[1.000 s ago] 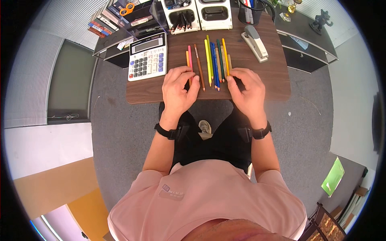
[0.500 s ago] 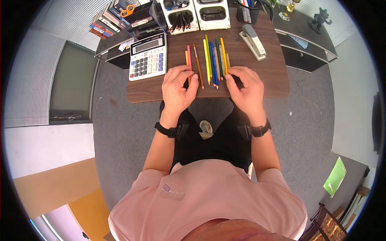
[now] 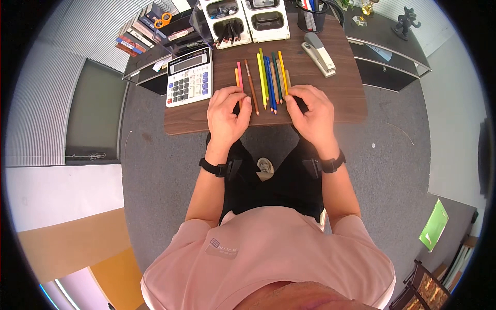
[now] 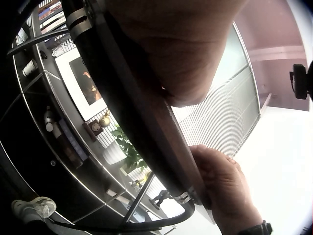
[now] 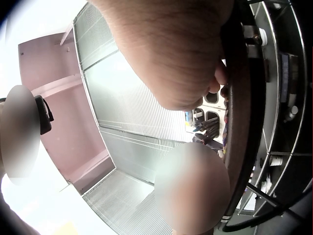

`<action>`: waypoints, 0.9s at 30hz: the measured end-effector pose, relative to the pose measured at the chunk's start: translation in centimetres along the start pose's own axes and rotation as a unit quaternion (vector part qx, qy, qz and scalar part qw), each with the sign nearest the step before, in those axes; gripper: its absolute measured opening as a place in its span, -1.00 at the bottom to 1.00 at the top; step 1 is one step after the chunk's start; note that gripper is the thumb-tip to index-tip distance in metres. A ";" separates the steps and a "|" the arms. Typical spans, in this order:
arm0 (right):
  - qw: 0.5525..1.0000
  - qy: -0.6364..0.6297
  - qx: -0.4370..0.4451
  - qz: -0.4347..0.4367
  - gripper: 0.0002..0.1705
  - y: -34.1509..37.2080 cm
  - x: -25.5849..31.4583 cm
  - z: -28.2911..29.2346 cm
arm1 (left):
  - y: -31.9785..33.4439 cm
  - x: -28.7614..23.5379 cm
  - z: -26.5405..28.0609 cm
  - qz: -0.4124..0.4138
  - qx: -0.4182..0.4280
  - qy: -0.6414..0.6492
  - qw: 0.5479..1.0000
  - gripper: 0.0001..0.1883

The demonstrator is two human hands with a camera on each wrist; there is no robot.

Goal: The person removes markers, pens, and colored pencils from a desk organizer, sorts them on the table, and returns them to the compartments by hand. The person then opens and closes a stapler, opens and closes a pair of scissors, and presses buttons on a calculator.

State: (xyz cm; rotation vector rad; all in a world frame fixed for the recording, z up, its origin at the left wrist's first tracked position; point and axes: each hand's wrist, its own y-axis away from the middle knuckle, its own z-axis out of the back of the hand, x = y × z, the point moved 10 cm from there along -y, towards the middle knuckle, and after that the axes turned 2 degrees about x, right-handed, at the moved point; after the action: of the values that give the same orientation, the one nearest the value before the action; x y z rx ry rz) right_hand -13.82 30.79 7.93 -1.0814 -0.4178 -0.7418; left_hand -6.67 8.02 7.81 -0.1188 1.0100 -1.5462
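Note:
My left hand [image 3: 226, 114] rests at the table's near edge, its loosely curled fingers beside the lower ends of a pink pencil [image 3: 239, 75] and an orange pencil [image 3: 237, 77]. A brown pencil [image 3: 251, 85] lies just right of the thumb. My right hand [image 3: 313, 114] rests likewise on the other side, thumb and fingertips right at the lower end of a yellow pencil [image 3: 282, 72]. Between the hands several coloured pencils lie side by side, among them a bright yellow one [image 3: 262, 82] and a blue one [image 3: 272, 90]. Palms and fingertips are mostly hidden.
A white calculator [image 3: 189, 78] lies left of the pencils, a stapler [image 3: 318, 55] at the right. White organiser trays [image 3: 269, 36] holding black pencils [image 3: 228, 33] stand behind, with a mesh pen cup [image 3: 311, 21] beside them. The wooden table [image 3: 341, 98] ends just before my lap.
The head view has shifted slightly, so the table and the things on it appear moved a little left. Both hands keep their places beside the pencils, and the pencils lie as before.

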 end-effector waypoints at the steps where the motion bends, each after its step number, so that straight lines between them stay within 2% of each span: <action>1: 1.000 0.000 0.000 0.001 -0.87 0.0 0.1 0.0 | 0.0 0.0 0.0 0.001 -0.001 0.003 1.000 -0.89; 27: 1.000 0.007 0.000 -0.007 -0.90 -0.1 -0.2 -0.4 | 0.1 0.3 0.3 -0.001 -0.013 0.008 1.000 -0.91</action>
State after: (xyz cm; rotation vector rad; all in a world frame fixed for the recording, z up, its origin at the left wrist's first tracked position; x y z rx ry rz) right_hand -14.01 30.47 7.70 -1.0732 -0.4134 -0.7613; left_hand -6.50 7.58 7.78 -0.1259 1.0420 -1.5380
